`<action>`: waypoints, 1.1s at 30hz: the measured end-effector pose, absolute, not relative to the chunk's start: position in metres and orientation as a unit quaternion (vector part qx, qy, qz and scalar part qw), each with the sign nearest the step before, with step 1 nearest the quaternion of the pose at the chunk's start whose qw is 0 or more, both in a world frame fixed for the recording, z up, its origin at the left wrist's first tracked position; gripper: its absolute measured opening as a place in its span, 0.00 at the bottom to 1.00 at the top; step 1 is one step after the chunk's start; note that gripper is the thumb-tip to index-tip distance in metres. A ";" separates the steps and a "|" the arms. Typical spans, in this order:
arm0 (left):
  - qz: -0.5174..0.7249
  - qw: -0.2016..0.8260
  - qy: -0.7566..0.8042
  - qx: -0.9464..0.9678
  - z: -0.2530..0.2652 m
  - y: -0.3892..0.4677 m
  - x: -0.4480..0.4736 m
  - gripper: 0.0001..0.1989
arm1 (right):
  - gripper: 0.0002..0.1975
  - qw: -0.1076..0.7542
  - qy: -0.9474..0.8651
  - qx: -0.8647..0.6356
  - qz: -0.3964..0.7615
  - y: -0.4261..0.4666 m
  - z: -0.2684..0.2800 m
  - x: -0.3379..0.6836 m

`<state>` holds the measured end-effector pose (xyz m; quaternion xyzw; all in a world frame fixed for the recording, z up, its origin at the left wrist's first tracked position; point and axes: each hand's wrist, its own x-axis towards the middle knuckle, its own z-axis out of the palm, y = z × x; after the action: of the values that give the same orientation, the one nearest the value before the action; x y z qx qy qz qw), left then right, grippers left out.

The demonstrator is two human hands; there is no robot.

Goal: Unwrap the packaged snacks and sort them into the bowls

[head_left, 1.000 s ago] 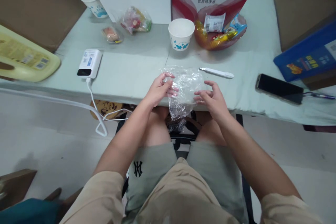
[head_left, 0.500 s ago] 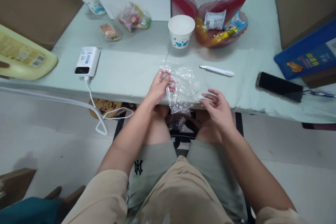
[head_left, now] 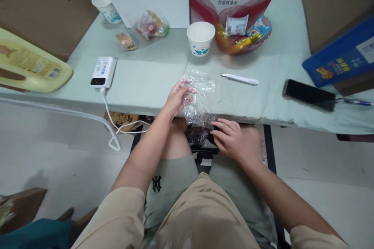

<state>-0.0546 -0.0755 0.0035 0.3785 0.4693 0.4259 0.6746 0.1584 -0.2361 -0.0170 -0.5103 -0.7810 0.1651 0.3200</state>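
A crumpled sheet of clear plastic film [head_left: 201,99] lies over the front edge of the table, its lower end hanging toward my lap. My left hand [head_left: 178,97] is closed on the film's left side, thumb and fingers curled round it. At the lower right corner of the film is my right hand [head_left: 229,136], below the table edge, its fingers apart and bent; whether the fingertips touch the film I cannot tell. A white-handled craft knife [head_left: 240,79] lies on the table to the right of the film. Behind the film stands a white paper cup [head_left: 201,39] with blue leaves.
A bowl of wrapped snacks [head_left: 242,44] stands beside the cup. Toward the left are a white power bank [head_left: 103,72] with a cable, a yellow jug [head_left: 35,62] and small packets [head_left: 152,25]. A black phone [head_left: 309,95] and a blue package [head_left: 339,58] are at the right.
My right hand has moved down and left, from above the table edge to the film's lower corner. My left hand keeps hold of the film, which has shifted slightly.
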 end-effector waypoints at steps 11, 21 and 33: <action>0.360 0.741 0.393 0.408 0.030 -0.137 -0.069 0.20 | 0.54 0.472 -0.458 -0.496 0.567 -0.211 -0.001 0.142; 0.337 0.672 0.496 0.435 0.019 -0.195 -0.082 0.32 | 0.38 0.487 -0.422 -0.571 0.508 -0.241 0.011 0.127; 0.221 0.499 0.451 0.707 0.034 -0.212 -0.104 0.26 | 0.17 0.383 -0.667 -0.519 0.372 -0.274 0.033 0.146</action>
<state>-0.1035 -0.2123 0.0345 0.7065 0.4505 0.2207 0.4991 0.1456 -0.2739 0.0331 -0.5188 -0.6675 0.3719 0.3835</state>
